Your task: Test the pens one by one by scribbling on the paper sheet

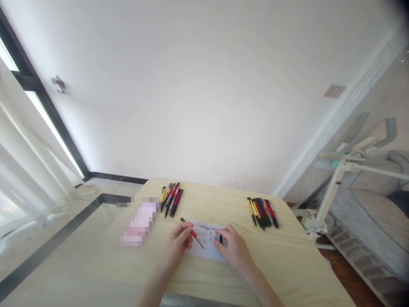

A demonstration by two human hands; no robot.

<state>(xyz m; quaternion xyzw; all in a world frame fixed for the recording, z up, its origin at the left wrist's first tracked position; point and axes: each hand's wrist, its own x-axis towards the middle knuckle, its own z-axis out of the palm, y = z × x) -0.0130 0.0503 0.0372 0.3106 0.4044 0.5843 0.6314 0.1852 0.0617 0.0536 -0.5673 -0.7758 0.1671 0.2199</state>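
My left hand (178, 238) is closed around a red pen (193, 233). The pen's black end pokes up behind the fingers, and a thin dark refill (200, 243) sticks out bare toward the lower right. Opposite it, my right hand (235, 248) has its thumb and fingers curled over a small black piece (220, 239); most of that piece is hidden, so its kind cannot be made out. Both hands are over a white sheet of paper (204, 253) that bears reddish and dark marks or small bits.
On the wooden table (287, 264), a bunch of pens (171, 199) in several colours lies at the back left, and another group of pens (262, 212) lies at the right. A blurred-out pinkish object (140, 224) is at the left edge. A wall (204, 106) rises behind.
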